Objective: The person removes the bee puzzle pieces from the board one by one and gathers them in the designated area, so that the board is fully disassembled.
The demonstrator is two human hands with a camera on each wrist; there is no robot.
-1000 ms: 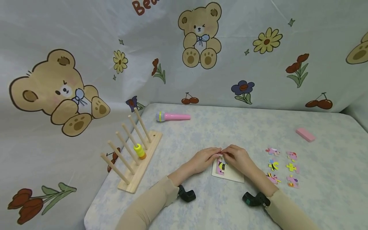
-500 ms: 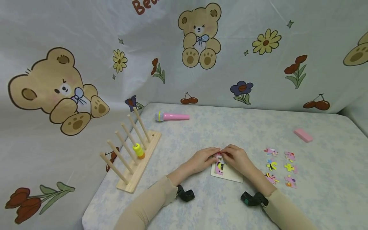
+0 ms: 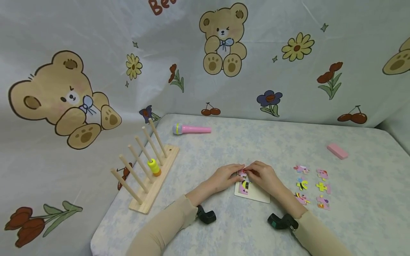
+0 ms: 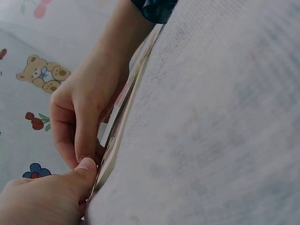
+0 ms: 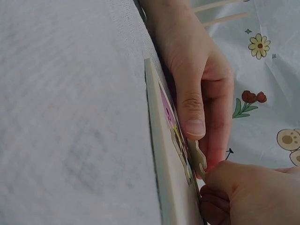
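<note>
A pale, flat puzzle board (image 3: 261, 195) lies on the table, with a pink, yellow and black bee picture (image 3: 244, 186) fitted along its left side. At the board's upper left, my left hand (image 3: 222, 179) holds a puzzle piece (image 5: 197, 153) between thumb and fingers. That piece stands tilted against the board in the right wrist view. From the other side, my right hand (image 3: 265, 177) pinches the piece's end, its fingertips meeting the left hand's. Fingers partly cover the piece and the board's upper edge.
Several loose puzzle pieces (image 3: 302, 184) lie in two columns right of the board. Farther back is a pink block (image 3: 337, 151). A pink toy microphone (image 3: 195, 129) lies at the back left, near a wooden peg stand (image 3: 153, 190) with yellow and orange rings (image 3: 154, 166).
Both hands stay together at the board's upper left, with only slight finger movement. The head view has shifted a little.
</note>
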